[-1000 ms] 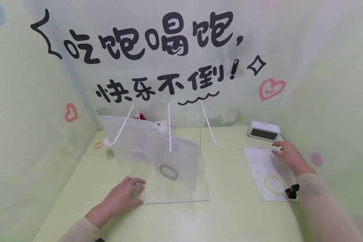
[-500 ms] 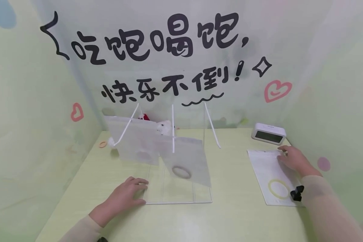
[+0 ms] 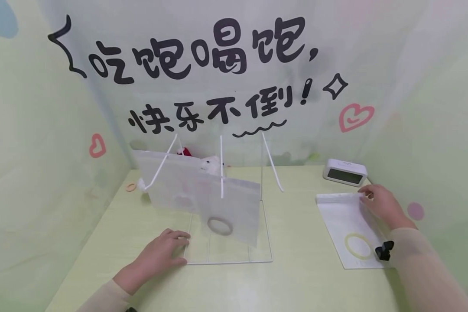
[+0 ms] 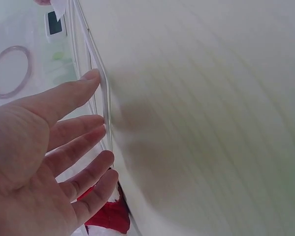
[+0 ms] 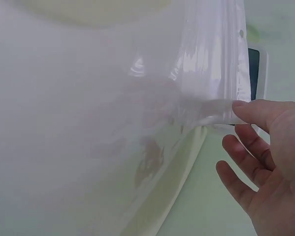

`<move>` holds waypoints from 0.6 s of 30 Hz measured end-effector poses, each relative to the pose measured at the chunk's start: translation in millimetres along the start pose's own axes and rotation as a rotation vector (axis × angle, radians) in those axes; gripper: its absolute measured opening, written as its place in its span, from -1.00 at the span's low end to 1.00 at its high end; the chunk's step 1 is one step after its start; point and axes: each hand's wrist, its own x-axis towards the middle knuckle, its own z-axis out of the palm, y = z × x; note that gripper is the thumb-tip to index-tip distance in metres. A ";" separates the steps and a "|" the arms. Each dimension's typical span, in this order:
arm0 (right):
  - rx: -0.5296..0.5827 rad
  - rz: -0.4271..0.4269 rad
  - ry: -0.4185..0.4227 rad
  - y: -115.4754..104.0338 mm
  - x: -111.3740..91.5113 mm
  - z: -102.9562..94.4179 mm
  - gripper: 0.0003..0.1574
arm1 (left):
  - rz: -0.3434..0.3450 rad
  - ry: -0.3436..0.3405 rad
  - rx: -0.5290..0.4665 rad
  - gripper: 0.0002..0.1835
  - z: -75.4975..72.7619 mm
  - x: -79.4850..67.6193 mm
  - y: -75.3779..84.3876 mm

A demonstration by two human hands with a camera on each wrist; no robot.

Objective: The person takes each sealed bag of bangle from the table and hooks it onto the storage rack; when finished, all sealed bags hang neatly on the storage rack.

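At the right of the table, my right hand (image 3: 381,206) pinches the top corner of a clear zip bag (image 3: 337,223) between thumb and fingers. A yellow ring (image 3: 358,245) shows in that bag. In the right wrist view, the bag's sealed strip (image 5: 213,54) is lifted at the thumb. My left hand (image 3: 156,253) touches the left side of a white wire rack's base (image 3: 234,262) with fingertips and thumb, its fingers loosely extended in the left wrist view. From the rack's prongs hang two translucent bags, one at left (image 3: 165,182) and one in the middle (image 3: 238,199).
A white digital clock (image 3: 345,172) stands behind the right bag, near the wall. Behind the rack sits a white plush toy (image 3: 210,164) with something red (image 3: 185,151) beside it. A small orange ring (image 3: 131,187) lies at the back left. Printed curtain walls enclose the table.
My right hand has gone from resting at the bag's top corner to pinching it, and the top edge has risen slightly. The middle hanging bag has swung. My left hand stays at the rack.
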 end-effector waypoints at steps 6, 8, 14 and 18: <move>0.008 -0.036 0.033 -6.6 -11.6 -8.2 -0.74 | 0.014 0.007 0.002 -0.47 0.1 0.1 0.4; 0.000 -0.045 0.050 -10.0 -16.5 -10.3 -0.76 | 0.015 0.005 -0.003 -0.47 0.1 0.1 0.7; -0.026 -0.093 0.127 -22.2 -28.1 -12.8 -0.82 | -0.007 -0.001 -0.006 -0.48 0.4 -0.9 0.2; -0.026 -0.136 0.195 -31.3 -39.9 -16.0 -0.86 | 0.001 0.002 -0.012 -0.48 1.5 -1.2 -0.9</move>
